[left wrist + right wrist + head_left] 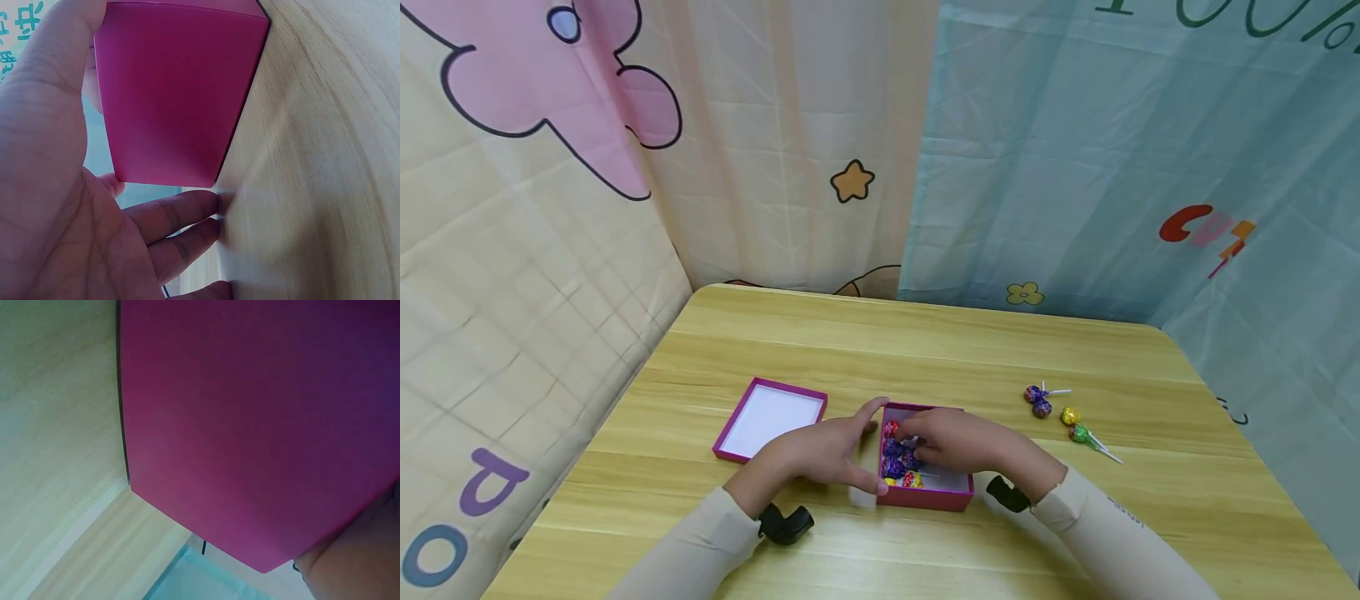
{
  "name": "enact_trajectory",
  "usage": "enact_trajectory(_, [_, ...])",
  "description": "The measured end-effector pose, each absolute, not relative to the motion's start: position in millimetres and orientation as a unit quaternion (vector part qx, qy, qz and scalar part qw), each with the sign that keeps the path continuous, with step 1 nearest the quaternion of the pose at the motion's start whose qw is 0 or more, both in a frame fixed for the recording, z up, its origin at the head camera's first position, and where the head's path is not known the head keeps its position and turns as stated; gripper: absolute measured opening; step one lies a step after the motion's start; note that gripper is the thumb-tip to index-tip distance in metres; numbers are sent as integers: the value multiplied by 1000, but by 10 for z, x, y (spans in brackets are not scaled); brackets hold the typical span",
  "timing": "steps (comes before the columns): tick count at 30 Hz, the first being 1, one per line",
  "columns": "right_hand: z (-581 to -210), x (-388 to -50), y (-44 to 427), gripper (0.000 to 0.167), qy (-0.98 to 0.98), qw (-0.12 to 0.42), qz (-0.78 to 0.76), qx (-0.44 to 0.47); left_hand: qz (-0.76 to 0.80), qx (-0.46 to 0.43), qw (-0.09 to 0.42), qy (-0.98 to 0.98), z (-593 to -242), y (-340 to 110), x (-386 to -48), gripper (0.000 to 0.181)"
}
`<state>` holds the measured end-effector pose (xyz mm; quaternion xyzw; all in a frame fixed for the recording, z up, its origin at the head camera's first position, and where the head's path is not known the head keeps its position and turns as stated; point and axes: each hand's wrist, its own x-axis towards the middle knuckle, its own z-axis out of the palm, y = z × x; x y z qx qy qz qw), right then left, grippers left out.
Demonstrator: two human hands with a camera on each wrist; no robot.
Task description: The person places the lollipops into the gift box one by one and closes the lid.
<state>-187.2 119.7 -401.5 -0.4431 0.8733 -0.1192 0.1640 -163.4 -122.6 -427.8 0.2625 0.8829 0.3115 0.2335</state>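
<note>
A magenta box (925,498) with a white inside sits near the middle of the table, several wrapped lollipops (892,467) heaped toward its left side. My left hand (827,450) holds the box's left end, thumb at the near corner and index finger at the far one. In the left wrist view, the box's magenta end wall (178,94) lies between thumb and fingers. My right hand (951,439) reaches into the box with bent fingers beside a red lollipop (891,428). What its fingertips hold is hidden. The right wrist view shows mostly the box's outer wall (250,437).
Left of the box lies the lid (772,417), white inside up, with a magenta rim. To the right are two purple lollipops (1041,408), a yellow one (1071,415) and a green one (1081,433). Printed curtains (790,142) hang behind the wooden table (925,342).
</note>
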Motion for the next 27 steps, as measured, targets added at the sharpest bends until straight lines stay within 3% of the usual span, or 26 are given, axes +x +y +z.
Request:
enact_trajectory(13, [-3909, -1889, 1378, 23, 870, 120, -172, -447, 310, 255, 233, 886, -4280, -1212, -1631, 120])
enact_trajectory(27, [-3693, -1964, 1767, 21, 904, 68, -189, -378, 312, 254, 233, 885, -4281, -1203, -1626, 121])
